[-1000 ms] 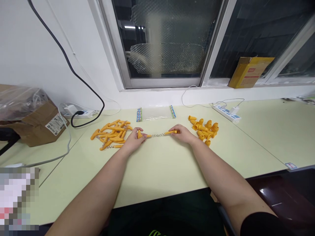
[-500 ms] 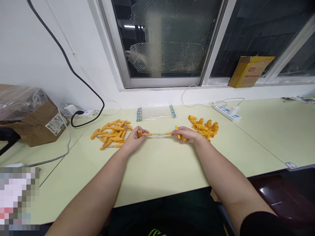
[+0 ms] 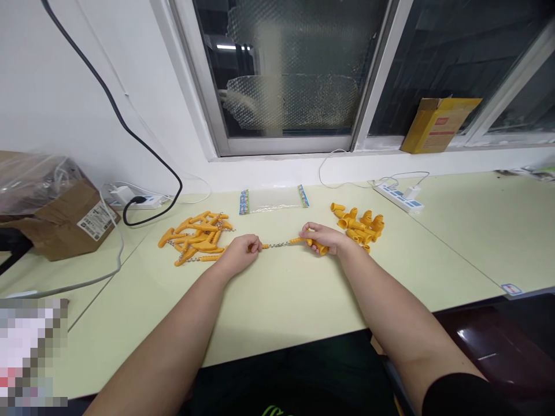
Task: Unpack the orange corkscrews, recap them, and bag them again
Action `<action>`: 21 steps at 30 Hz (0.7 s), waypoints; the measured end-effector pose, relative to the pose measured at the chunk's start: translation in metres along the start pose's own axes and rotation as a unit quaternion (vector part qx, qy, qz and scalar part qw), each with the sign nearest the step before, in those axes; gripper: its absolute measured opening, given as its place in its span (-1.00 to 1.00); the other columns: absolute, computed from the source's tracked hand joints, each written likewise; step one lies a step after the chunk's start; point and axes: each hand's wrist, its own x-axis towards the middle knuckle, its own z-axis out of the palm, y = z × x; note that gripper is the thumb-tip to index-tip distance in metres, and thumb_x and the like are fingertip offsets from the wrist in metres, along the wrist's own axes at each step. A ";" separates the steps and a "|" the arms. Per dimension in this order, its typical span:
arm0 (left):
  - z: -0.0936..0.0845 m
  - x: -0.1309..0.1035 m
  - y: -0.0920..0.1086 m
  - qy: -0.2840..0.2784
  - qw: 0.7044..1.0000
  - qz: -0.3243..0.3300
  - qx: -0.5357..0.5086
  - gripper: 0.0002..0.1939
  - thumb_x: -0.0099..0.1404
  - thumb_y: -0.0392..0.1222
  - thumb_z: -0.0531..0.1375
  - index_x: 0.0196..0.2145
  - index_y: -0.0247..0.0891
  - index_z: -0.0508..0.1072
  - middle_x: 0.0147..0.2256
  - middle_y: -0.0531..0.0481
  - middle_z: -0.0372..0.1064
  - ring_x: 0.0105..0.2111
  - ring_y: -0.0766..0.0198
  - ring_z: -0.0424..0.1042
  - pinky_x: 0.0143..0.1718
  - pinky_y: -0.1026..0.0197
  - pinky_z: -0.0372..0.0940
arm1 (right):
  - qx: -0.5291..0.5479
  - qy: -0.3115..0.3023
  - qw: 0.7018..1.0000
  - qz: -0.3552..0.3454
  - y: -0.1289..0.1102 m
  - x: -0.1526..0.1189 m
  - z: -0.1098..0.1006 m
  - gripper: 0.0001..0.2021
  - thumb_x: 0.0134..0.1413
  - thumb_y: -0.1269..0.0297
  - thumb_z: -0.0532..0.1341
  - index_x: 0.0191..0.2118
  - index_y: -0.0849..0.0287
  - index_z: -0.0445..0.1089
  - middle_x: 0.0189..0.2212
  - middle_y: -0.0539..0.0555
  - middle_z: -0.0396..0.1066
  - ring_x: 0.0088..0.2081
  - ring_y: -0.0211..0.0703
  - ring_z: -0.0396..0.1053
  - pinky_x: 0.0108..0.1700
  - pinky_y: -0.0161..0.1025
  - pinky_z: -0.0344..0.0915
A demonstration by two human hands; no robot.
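Observation:
My left hand (image 3: pixel 243 252) is closed, with the fingers curled around one yellow plastic end of a piece whose ends are joined by a short metal chain (image 3: pixel 280 245). My right hand (image 3: pixel 324 237) pinches the other yellow ribbed end (image 3: pixel 298 240). In that same hand sits a hollow yellow cap (image 3: pixel 321 248), partly covered by the fingers. Beside my left hand lies a pile of yellow T-shaped handles with chains (image 3: pixel 199 234). Several hollow yellow caps (image 3: pixel 359 226) are heaped just beyond my right hand.
A clear plastic bag (image 3: pixel 275 200) with printed ends lies at the back of the pale table (image 3: pixel 277 312). Power strips (image 3: pixel 399 197) with cables lie along the wall. An open cardboard box (image 3: pixel 78 222) stands at left, and a yellow carton (image 3: pixel 440 125) leans on the window.
My left hand has turned over and come slightly nearer. The chain, stretched level before, now slants and looks shorter. The right-hand end has tilted; both hands keep their hold.

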 end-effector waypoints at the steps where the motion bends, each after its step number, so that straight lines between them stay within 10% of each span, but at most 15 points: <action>1: 0.000 0.000 0.001 -0.003 1.000 -0.007 0.010 -0.87 0.08 -0.33 0.10 -0.48 -0.15 0.19 -0.33 0.04 0.49 -0.24 0.16 0.47 -0.20 0.13 0.31 | -0.009 0.003 1.000 -0.001 0.000 0.001 0.001 -0.60 0.03 0.01 0.48 -0.26 0.06 0.28 -0.58 -0.13 0.32 -0.61 -0.35 0.21 -0.60 -0.44 0.11; 9: 0.001 0.002 -0.002 0.031 0.997 0.015 0.068 -0.83 0.21 -0.21 0.17 -0.20 -0.16 0.45 -0.18 -0.05 0.43 -0.14 0.11 0.44 -0.07 0.09 0.36 | -0.088 0.033 0.995 -0.011 0.001 0.001 -0.001 -0.54 0.13 -0.21 0.36 -0.31 0.15 0.40 -0.58 -0.04 0.32 -0.61 -0.32 0.23 -0.57 -0.36 0.20; 15: 0.002 0.003 -0.007 0.023 0.996 0.007 0.083 -0.77 0.27 -0.19 0.16 -0.12 -0.18 0.49 -0.12 -0.09 0.43 -0.09 0.09 0.45 0.00 0.04 0.38 | -0.177 0.018 0.984 -0.016 -0.003 -0.009 -0.009 -0.23 -0.17 0.13 0.60 0.19 0.09 0.37 -0.50 -0.13 0.33 -0.58 -0.32 0.31 -0.50 -0.35 0.26; 21: 0.001 0.003 -0.008 0.008 0.994 0.010 0.109 -0.68 0.30 -0.19 0.13 -0.05 -0.18 0.57 -0.04 -0.14 0.46 0.01 0.00 0.45 0.13 -0.05 0.34 | -0.216 0.028 0.976 -0.029 -0.001 -0.008 -0.008 -0.50 -0.03 0.18 0.50 0.04 0.05 0.43 -0.51 -0.13 0.31 -0.57 -0.29 0.33 -0.54 -0.35 0.27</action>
